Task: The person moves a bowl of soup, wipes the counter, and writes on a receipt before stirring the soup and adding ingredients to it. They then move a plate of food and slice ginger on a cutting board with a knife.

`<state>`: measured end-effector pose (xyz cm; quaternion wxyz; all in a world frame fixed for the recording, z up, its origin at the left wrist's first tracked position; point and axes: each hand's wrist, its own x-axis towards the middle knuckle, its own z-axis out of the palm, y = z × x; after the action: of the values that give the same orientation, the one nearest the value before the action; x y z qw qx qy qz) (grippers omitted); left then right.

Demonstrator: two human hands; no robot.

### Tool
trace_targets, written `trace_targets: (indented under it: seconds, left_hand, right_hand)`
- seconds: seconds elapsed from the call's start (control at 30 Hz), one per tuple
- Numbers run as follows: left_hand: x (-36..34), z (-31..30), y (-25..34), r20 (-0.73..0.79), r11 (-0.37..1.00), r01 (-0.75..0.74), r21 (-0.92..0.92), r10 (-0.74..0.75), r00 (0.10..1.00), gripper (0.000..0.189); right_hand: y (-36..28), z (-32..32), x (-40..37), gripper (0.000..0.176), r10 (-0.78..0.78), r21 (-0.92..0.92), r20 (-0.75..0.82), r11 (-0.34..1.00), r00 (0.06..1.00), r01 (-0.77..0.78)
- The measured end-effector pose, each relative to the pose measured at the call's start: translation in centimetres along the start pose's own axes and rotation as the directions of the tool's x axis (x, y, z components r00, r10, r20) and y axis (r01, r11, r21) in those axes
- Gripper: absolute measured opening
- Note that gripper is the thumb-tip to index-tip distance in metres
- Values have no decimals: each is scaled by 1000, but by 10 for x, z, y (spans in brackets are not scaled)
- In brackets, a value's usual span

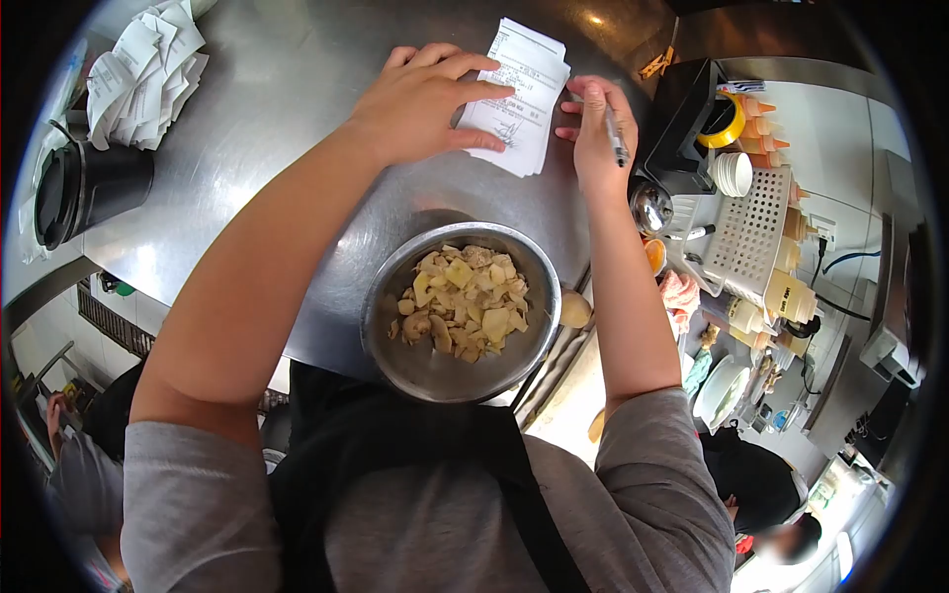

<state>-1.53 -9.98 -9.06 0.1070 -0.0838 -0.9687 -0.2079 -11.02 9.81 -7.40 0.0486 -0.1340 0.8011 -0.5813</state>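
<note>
Slips (532, 84) sit stacked on the desk (287, 109), beyond the bowl (435, 378). Left hand (405, 109) is spread wide, fingertips and thumb on the stack, nothing gripped. Right hand (599, 153) is half curled around a pen (615, 138), just beside the stack. Risk: light fingertip pressure lets the loose sheets fan out or skew. Bowl is at the near edge, close to the apron (395, 445); a body bump or dropped forearm could tip the food (465, 287).

Left of the metal bowl (450, 381), a lidded bin (109, 188); beyond it, receipts (534, 74); right, a perforated basket (741, 222).
</note>
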Motion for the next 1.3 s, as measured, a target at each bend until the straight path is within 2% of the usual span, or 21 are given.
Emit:
trace_targets:
  seconds: [0.03,0.07,0.1,0.17,0.2,0.27,0.37,0.47,0.5,0.57,0.67,0.8,0.9,0.97,1.0,1.1,1.17,1.2,1.23,1.27,1.3]
  left_hand:
    - [2,2,-1,-16,999,22,-24,-22,1000,53]
    - [4,3,-1,-31,998,41,-49,-43,999,50]
    - [6,4,2,-35,998,36,-46,-38,999,50]
    - [13,9,13,-122,969,207,-133,-223,967,55]
    - [19,7,21,-127,970,204,-129,-221,967,55]
    - [30,2,35,-111,800,505,-325,-562,819,63]
    - [36,-3,18,-67,732,511,-451,-599,798,71]
    - [35,-12,14,-26,646,517,-561,-639,769,64]
    - [35,-10,9,-28,650,515,-559,-635,772,64]
    - [34,-6,2,-34,628,461,-628,-613,789,42]
    - [33,-4,0,-70,661,407,-630,-571,818,27]
    - [37,-11,13,8,677,446,-586,-546,838,23]
    - [39,-6,11,1,647,507,-569,-616,788,23]
    - [37,-3,7,-127,697,429,-575,-594,794,22]
    - [37,-7,5,-125,698,429,-574,-592,796,22]
    - [35,-15,-14,-229,793,419,-443,-552,802,20]
    - [37,-13,-40,-324,663,269,-699,-628,707,18]
    - [38,-26,-32,-133,271,136,-953,-775,617,19]
    - [31,-35,-32,-132,272,137,-953,-775,618,19]
    - [20,-45,-32,29,291,231,-928,-561,827,21]
    - [12,-52,-30,210,338,307,-890,-295,932,23]
  right_hand:
    - [-1,2,0,19,-39,-33,-44,999,998,38]
    - [-4,1,-1,15,34,-192,-27,981,999,-39]
    - [-6,3,0,19,2,-366,34,931,999,11]
    - [-10,8,-3,28,-13,-358,75,933,997,39]
    - [-12,12,-4,28,-19,-356,74,933,997,44]
    - [-11,17,-6,39,25,-352,143,936,989,27]
    - [-9,20,-6,42,-20,-442,121,894,992,72]
    - [-10,22,-6,42,-29,-430,88,901,996,64]
    - [-9,22,-6,42,-42,-430,69,900,997,68]
    - [-8,21,-7,42,-41,-420,78,905,996,70]
    - [-6,22,-10,41,-68,-417,95,903,993,101]
    - [-7,26,-12,39,-126,-427,95,891,987,155]
    - [-12,27,-16,36,-130,-465,109,869,985,166]
    - [-8,26,-18,35,-165,-465,117,862,979,201]
    - [-6,25,-18,33,-197,-464,127,854,972,234]
    - [-1,25,-17,32,-276,-462,134,832,952,307]
    - [-4,25,-18,32,-250,-454,131,845,959,282]
    - [-7,25,-17,31,-229,-447,130,855,965,263]
    - [-9,24,-17,31,-228,-446,129,856,965,262]
    - [-12,24,-16,32,-146,-421,134,887,980,190]
    - [-13,23,-15,32,-65,-395,142,911,988,116]
